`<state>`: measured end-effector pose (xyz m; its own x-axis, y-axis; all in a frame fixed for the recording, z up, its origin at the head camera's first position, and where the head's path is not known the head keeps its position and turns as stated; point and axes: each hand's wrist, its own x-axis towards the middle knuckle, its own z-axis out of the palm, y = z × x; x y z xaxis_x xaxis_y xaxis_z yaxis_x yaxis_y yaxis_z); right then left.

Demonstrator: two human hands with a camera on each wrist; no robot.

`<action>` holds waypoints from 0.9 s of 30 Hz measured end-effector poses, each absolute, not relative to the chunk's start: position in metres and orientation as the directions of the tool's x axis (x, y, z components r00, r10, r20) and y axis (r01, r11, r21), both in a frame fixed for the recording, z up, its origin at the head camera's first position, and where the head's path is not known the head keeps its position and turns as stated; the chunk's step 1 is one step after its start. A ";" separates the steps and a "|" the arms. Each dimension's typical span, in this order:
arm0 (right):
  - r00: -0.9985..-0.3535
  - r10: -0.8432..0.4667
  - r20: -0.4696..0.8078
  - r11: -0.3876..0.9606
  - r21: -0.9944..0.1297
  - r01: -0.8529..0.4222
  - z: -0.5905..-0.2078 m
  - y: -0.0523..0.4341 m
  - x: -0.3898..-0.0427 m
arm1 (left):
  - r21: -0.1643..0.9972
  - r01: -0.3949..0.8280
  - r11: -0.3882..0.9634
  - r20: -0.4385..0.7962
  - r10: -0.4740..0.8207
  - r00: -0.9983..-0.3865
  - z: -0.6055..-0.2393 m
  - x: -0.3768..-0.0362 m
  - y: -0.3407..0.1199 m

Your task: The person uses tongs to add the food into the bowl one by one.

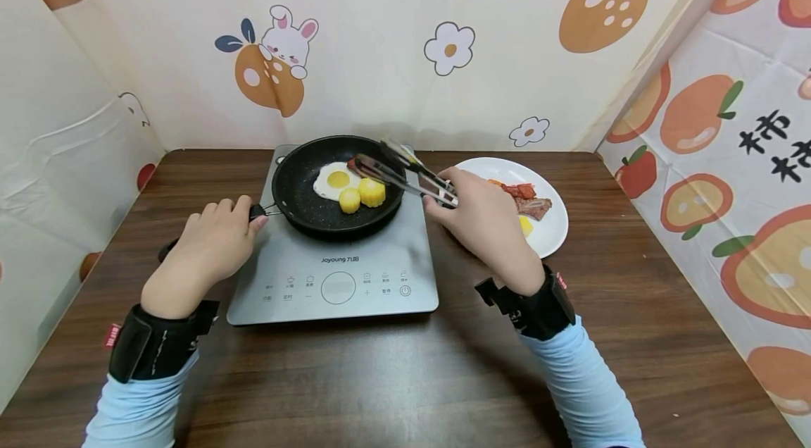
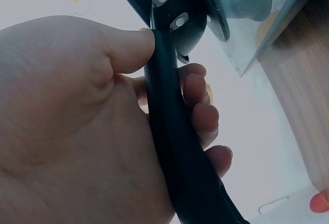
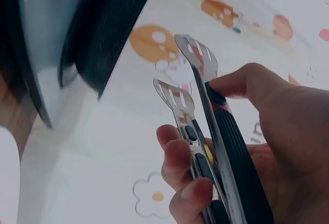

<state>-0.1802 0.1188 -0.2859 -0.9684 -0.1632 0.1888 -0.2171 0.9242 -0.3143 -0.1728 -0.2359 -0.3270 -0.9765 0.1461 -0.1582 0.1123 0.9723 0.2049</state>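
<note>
Hands (image 1: 209, 244) on wooden table (image 1: 405, 377), fruit-print backdrop (image 1: 380, 32)

Bare table (image 1: 393, 377) lies open at 6 o'clock of the cooker (image 1: 355, 279). At 3 o'clock the plate (image 1: 551, 222) blocks the way; the pan (image 1: 329, 187) fills 12 o'clock. Printed walls (image 1: 380, 25) close 9, 12 and 3 o'clock.
</note>
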 end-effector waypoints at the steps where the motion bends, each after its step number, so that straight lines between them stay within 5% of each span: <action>1: -0.970 -0.155 0.189 0.926 -0.314 -0.210 -0.285 0.123 -0.181 | 0.205 0.113 0.972 -0.158 0.147 -0.976 -0.327 -0.173 -0.236; 18: -0.994 -0.008 0.106 0.944 -0.326 -0.042 -0.272 0.207 -0.192 | 0.201 0.115 0.973 -0.150 0.147 -0.978 -0.329 -0.172 -0.236; 27: -0.991 0.118 0.056 0.966 -0.236 0.102 -0.284 0.258 -0.207 | 0.195 0.117 0.974 -0.144 0.147 -0.979 -0.329 -0.173 -0.236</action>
